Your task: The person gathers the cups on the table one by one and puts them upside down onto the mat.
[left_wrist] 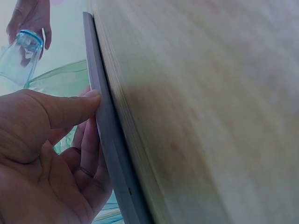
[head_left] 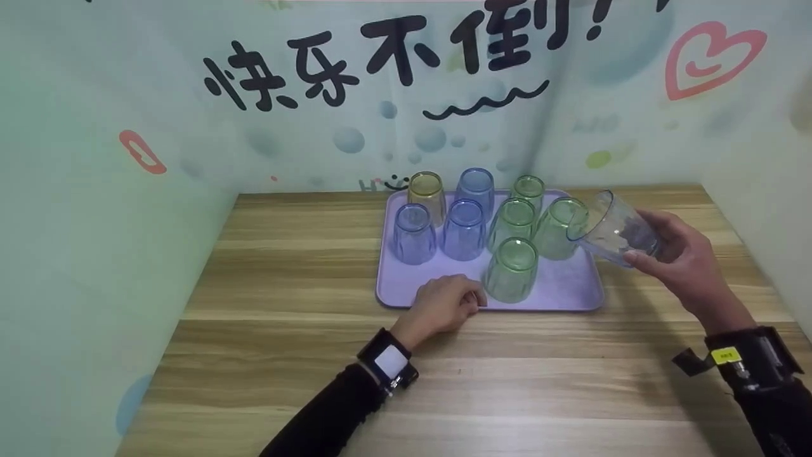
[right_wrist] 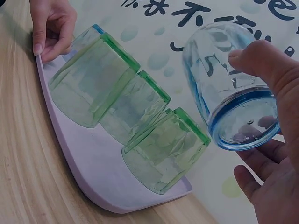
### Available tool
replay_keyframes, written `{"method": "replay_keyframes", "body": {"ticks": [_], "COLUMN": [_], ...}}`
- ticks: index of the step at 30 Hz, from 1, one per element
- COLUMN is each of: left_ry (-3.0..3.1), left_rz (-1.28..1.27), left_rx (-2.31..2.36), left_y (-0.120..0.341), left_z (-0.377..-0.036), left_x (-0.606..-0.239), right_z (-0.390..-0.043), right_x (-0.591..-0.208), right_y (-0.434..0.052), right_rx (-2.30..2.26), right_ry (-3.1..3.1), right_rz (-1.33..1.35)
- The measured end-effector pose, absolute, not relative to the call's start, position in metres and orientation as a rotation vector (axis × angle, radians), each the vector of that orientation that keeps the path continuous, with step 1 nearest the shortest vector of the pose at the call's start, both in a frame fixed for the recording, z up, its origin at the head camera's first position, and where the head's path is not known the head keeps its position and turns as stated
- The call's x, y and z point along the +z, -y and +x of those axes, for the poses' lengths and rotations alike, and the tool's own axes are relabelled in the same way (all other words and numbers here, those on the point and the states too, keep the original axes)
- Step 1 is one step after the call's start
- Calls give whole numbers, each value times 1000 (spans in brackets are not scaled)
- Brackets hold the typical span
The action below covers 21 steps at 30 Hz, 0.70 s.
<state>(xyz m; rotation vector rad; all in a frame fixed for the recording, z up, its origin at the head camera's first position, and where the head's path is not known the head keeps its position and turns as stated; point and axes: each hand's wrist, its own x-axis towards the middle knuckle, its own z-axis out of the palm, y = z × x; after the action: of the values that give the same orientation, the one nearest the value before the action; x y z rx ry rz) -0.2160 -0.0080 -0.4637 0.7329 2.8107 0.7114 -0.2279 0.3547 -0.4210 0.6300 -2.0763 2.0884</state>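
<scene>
A lilac tray [head_left: 564, 287] lies on the wooden table and carries upturned plastic cups: one yellow [head_left: 426, 193], three blue [head_left: 464, 230] and several green [head_left: 510, 270]. My left hand [head_left: 447, 301] rests at the tray's front rim [left_wrist: 110, 140], thumb [left_wrist: 70, 109] pressed on the edge and fingers curled on the inner side. My right hand [head_left: 660, 244] grips a clear blue-tinted cup [head_left: 612, 231], tilted in the air above the tray's right edge. In the right wrist view that cup [right_wrist: 229, 98] hangs beside three green cups [right_wrist: 163, 149].
The wooden table [head_left: 304, 285] is boxed in by printed walls at the back and both sides. Bare wood lies left of the tray and along the front edge. The tray [right_wrist: 88, 172] fills the table's back right part.
</scene>
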Motion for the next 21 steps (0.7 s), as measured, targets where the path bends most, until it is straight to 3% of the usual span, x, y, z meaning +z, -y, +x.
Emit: {"method": "replay_keyframes", "body": {"ticks": [21], "left_ry": [-2818], "left_rz": [761], "left_rx": [772], "left_y": [10], "left_z": [-216], "left_x": [-466], "right_z": [-236], "right_x": [-433], "right_y": [-345], "right_rx": [2054], "right_ry": [2071], "right_rz": [719]}}
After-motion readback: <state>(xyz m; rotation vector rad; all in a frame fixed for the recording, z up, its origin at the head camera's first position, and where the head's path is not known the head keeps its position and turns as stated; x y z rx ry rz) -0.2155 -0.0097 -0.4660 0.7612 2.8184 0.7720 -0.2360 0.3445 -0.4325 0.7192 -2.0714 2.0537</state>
